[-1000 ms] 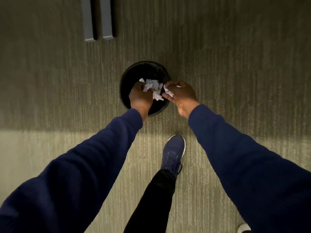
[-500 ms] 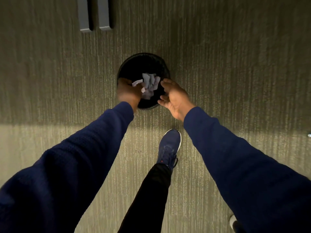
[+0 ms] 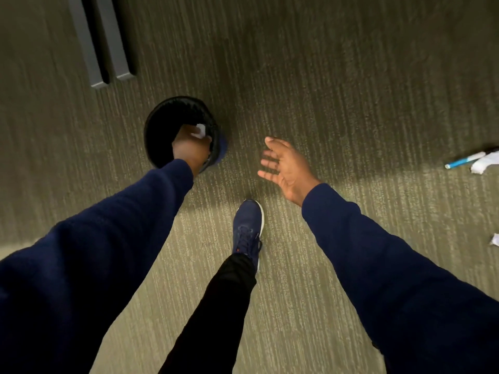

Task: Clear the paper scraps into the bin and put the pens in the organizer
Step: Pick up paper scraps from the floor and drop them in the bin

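Observation:
A round black bin (image 3: 159, 114) stands on the carpet at centre left. My left hand (image 3: 190, 149) hangs over its near rim, fingers curled round white paper scraps (image 3: 200, 130) that show at the fingertips above the bin's mouth. Apart from the bin, to its right, my right hand (image 3: 286, 168) is spread above the carpet, palm showing and holding nothing. At the far right edge a blue and white pen (image 3: 463, 161) lies on the floor beside a crumpled paper scrap (image 3: 483, 165). Another small scrap (image 3: 495, 240) lies lower at the right edge. No organizer is in view.
Two grey furniture legs (image 3: 91, 49) stand on the carpet beyond the bin at upper left. My blue shoe (image 3: 248, 230) is planted on the floor between my arms. Open carpet stretches from the bin to the pen.
My right hand let go of its scraps, left the bin and swung right, opening. The left hand stays over the bin with scraps. The view shifted, bringing the pen and floor scraps into sight.

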